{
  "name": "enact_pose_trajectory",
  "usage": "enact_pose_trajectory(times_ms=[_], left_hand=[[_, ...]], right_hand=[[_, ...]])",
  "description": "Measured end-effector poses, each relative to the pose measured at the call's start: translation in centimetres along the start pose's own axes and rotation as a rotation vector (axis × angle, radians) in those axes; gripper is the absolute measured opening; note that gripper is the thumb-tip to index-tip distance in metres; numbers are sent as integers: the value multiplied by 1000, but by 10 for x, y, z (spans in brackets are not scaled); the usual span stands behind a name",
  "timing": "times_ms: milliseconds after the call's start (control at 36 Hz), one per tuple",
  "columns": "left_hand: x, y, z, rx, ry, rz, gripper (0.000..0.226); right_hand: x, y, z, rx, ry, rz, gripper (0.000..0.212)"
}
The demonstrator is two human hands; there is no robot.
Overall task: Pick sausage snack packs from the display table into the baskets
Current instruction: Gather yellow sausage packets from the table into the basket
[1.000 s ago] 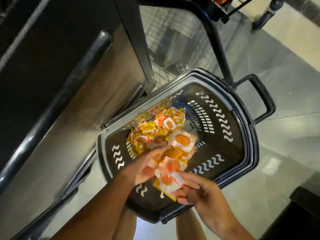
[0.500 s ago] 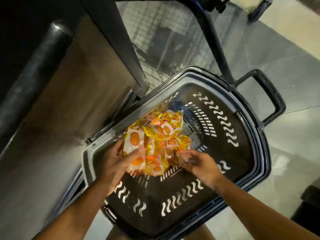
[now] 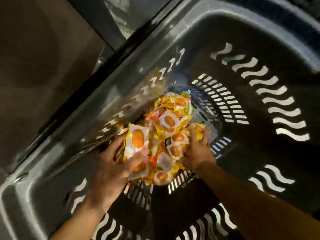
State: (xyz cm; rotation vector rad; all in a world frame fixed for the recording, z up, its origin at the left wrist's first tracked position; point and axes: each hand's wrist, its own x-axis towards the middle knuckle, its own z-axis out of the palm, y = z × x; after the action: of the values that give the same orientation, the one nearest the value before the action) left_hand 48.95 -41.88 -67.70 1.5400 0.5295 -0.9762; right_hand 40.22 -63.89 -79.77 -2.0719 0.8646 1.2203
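Both hands reach down into a dark plastic basket (image 3: 259,40): the left hand (image 3: 110,170) curls fingers and thumb around a white pack printed with an orange sausage (image 3: 136,141), while the right hand (image 3: 197,149) lies on the heap with fingers spread and bent over it. Crinkled yellow, white and orange sausage snack packs (image 3: 171,118) lie piled on the slotted basket floor, against the wall with wavy cutouts. Motion blur leaves any printed wording unreadable.

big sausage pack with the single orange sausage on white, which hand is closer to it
Left. The left hand grips the big sausage pack; the right hand rests on the pile beside it.
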Motion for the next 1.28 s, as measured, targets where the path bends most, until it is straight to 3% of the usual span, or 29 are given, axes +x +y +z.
enact_pose_trajectory(times_ms=[139, 222, 361, 472, 667, 806, 1167, 1278], left_hand=[[9, 7, -6, -36, -50, -46, 68], [6, 14, -6, -22, -21, -28, 55], [-10, 33, 1, -22, -33, -7, 36], [-33, 53, 7, -11, 32, -1, 28], [-93, 100, 22, -35, 151, 14, 36], [-154, 138, 30, -52, 206, 68, 36], [-367, 272, 25, -168, 194, 265, 55], [-446, 315, 28, -180, 269, 340, 54]], right_hand=[[5, 1, -15, -117, 44, -43, 103], [-4, -6, -29, -43, 51, -53, 78], [-35, -7, -54, 95, 33, -9, 55], [-65, -2, -84, 218, -107, 47, 33], [-149, -9, -133, 764, -157, 138, 39], [-229, -29, -173, 1059, -83, 50, 40], [-458, -58, -301, 1002, 82, -252, 45], [-534, -71, -331, 1008, 98, -344, 42]])
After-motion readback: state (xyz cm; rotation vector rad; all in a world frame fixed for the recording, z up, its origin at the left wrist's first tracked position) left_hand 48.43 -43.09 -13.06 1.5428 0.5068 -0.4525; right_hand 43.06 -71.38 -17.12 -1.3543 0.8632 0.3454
